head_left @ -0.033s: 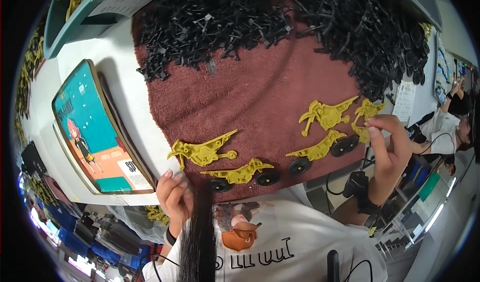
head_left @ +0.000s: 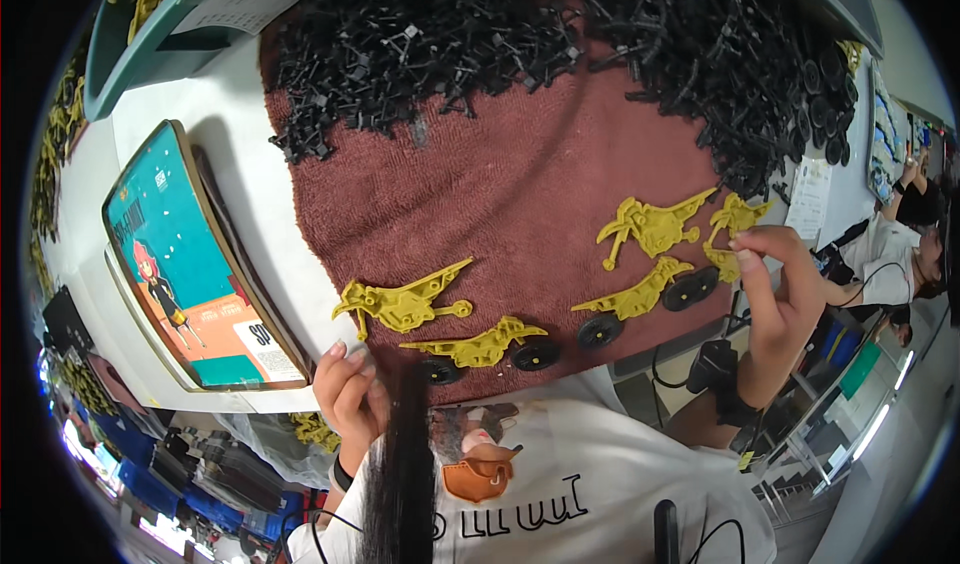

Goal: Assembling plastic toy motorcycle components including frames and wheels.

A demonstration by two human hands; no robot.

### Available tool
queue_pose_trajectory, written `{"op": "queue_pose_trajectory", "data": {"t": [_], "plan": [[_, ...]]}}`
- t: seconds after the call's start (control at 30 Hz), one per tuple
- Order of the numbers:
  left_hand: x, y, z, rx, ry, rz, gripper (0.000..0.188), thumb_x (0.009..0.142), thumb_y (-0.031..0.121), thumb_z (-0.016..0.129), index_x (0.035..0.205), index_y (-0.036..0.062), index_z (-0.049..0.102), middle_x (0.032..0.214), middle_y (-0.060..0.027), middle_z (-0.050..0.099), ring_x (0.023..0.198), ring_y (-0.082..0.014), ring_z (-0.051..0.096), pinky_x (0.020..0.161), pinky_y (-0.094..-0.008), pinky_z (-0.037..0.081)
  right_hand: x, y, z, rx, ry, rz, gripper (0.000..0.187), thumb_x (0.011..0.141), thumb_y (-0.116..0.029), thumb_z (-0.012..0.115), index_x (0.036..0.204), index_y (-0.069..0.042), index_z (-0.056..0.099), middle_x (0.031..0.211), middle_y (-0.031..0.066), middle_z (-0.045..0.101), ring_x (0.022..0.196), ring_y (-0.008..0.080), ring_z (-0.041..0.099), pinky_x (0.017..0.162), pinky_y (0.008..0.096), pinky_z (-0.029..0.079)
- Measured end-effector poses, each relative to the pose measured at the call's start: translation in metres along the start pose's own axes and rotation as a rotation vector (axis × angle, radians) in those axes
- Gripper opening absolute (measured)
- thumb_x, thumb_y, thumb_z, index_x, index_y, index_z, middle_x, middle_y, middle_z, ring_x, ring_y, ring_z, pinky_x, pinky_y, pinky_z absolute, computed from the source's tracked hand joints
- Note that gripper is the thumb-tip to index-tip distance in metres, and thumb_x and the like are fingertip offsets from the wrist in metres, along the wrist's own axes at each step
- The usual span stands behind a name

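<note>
My right hand [head_left: 775,274] pinches a yellow plastic toy part [head_left: 728,257] at the right edge of the maroon cloth [head_left: 480,194]; another yellow piece [head_left: 742,214] lies just beyond its fingertips. To its left are a yellow toy motorcycle body half [head_left: 655,232] and a yellow body [head_left: 635,292] with black wheels [head_left: 600,330]. My left hand [head_left: 345,394] is at the cloth's near left edge, fingers curled; dark hair partly covers it, and whatever it may hold is hidden. Nearest to it lie a yellow body half [head_left: 400,304] and a yellow body [head_left: 480,346] with black wheels [head_left: 535,355].
Large heaps of small black plastic parts [head_left: 430,44] cover the far side of the cloth. A teal bin [head_left: 140,59] stands at the far left. Below it lies a tray with a printed cartoon picture [head_left: 190,264]. Another person [head_left: 890,264] sits at the right.
</note>
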State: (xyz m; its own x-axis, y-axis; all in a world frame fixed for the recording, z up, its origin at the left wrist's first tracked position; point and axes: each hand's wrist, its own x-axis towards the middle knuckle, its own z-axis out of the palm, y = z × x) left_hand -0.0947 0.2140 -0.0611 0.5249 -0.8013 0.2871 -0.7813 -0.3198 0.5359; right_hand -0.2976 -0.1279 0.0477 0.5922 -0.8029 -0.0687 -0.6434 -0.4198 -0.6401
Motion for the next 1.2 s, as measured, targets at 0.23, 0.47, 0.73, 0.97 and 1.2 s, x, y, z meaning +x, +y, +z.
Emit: {"op": "queue_pose_trajectory", "data": {"t": [0.23,0.47,0.73,0.97,1.2], "plan": [[0.021,0.018,-0.003,-0.108,0.000,-0.017,0.017,0.093,0.005,0.048,0.108,-0.0024,0.050,0.114,-0.0211,0.055,0.114,-0.0402,0.054,0.101,-0.0515,0.041,-0.018,-0.001,-0.002,-0.049,-0.073,-0.113,0.015,0.078,0.006,0.065,0.093,0.003,0.064,0.090,0.0120,0.067,0.081,0.0205,0.063,0.076,0.0275,0.047],[0.021,0.011,0.012,-0.148,0.225,0.120,0.023,0.090,-0.001,0.051,0.113,-0.0025,0.050,0.117,-0.0209,0.055,0.114,-0.0374,0.055,0.100,-0.0470,0.043,-0.015,0.005,-0.056,-0.064,0.247,-0.244,0.015,0.086,-0.001,0.065,0.100,0.004,0.066,0.097,0.0071,0.068,0.089,0.0130,0.061,0.081,0.0253,0.046],[0.028,0.029,-0.044,-0.300,-0.043,0.195,0.033,0.077,-0.010,0.061,0.108,-0.0010,0.058,0.108,-0.0183,0.061,0.099,-0.0325,0.062,0.086,-0.0379,0.049,0.095,-0.025,0.001,-0.514,-0.280,-0.769,0.023,0.077,-0.007,0.068,0.100,-0.008,0.066,0.092,0.0087,0.061,0.087,0.0249,0.060,0.078,0.0331,0.048],[0.154,0.040,-0.092,0.065,-0.460,0.262,0.014,0.086,0.006,0.063,0.097,-0.0017,0.060,0.086,-0.0119,0.064,0.079,-0.0245,0.063,0.073,-0.0350,0.048,0.114,-0.008,0.026,-0.750,-0.143,-0.938,0.031,0.066,-0.005,0.076,0.084,-0.006,0.050,0.087,0.0069,0.046,0.089,0.0279,0.050,0.076,0.0409,0.043],[0.254,0.044,-0.015,0.473,-0.530,0.332,0.023,0.088,0.025,0.062,0.093,0.0021,0.061,0.084,-0.0173,0.066,0.083,-0.0391,0.063,0.071,-0.0479,0.049,0.126,0.012,0.024,-0.642,-0.111,-0.983,0.025,0.072,-0.007,0.072,0.083,-0.005,0.050,0.080,0.0080,0.055,0.079,0.0317,0.056,0.074,0.0414,0.047]]}}
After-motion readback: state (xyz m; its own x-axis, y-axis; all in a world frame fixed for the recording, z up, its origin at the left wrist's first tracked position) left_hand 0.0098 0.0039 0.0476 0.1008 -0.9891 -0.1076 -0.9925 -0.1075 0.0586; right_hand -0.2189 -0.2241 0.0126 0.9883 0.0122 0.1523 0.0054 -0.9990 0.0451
